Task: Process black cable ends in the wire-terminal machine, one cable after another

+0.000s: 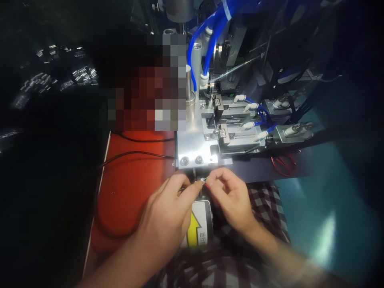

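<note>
My left hand (172, 204) is closed in a pinch at the front edge of a metal fixture. Its fingertips meet a tiny pale part (203, 181), too small to make out. Close on the right, my right hand (229, 198) pinches thin wires (206, 184), one of them red, that run to that part. The fingertips of both hands nearly touch. Just above them is the shiny metal block (192, 148) of the fixture, with two bolts in its front.
Behind stand pneumatic slides (240, 138) with blue air hoses (210, 36). A red-orange surface (129, 192) with black cables lies left. Below the hands is a white label with a yellow arrow (193, 228). Red wire (283, 165) lies coiled at right. Checked cloth (267, 204) covers my lap.
</note>
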The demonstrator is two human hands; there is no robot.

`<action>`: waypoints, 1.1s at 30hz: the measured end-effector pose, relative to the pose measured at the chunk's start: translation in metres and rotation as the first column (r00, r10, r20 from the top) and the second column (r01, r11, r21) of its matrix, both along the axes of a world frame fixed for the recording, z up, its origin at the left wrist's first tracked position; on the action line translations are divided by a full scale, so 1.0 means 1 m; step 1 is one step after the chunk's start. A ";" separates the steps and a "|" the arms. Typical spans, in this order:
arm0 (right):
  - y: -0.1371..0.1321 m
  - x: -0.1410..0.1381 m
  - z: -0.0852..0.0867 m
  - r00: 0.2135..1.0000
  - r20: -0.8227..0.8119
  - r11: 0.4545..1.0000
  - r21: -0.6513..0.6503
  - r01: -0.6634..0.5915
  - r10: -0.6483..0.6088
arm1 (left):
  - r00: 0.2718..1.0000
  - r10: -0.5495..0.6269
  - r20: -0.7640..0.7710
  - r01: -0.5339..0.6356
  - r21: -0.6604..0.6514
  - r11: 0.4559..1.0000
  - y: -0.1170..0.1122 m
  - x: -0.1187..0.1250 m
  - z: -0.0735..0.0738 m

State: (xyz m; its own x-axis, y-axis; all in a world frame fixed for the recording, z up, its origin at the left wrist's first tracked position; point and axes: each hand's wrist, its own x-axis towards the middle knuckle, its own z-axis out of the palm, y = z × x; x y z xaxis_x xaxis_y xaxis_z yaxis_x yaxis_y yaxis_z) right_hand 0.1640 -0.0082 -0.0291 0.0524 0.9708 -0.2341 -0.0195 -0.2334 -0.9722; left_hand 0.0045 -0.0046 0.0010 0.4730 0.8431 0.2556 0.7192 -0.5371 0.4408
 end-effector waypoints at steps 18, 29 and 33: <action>0.003 -0.004 0.015 0.998 0.020 0.991 -0.115 0.066 -0.064 | 1.000 -0.004 -0.024 0.004 0.019 1.000 0.001 0.001 0.003; 0.001 -0.009 0.010 0.988 -0.114 0.980 -0.181 0.080 -0.102 | 0.999 -0.018 -0.045 0.019 0.028 0.999 0.002 0.001 0.004; 0.004 -0.009 0.013 0.969 -0.212 0.942 -0.333 0.054 -0.130 | 0.999 -0.025 -0.035 0.025 0.016 1.000 0.002 0.001 0.003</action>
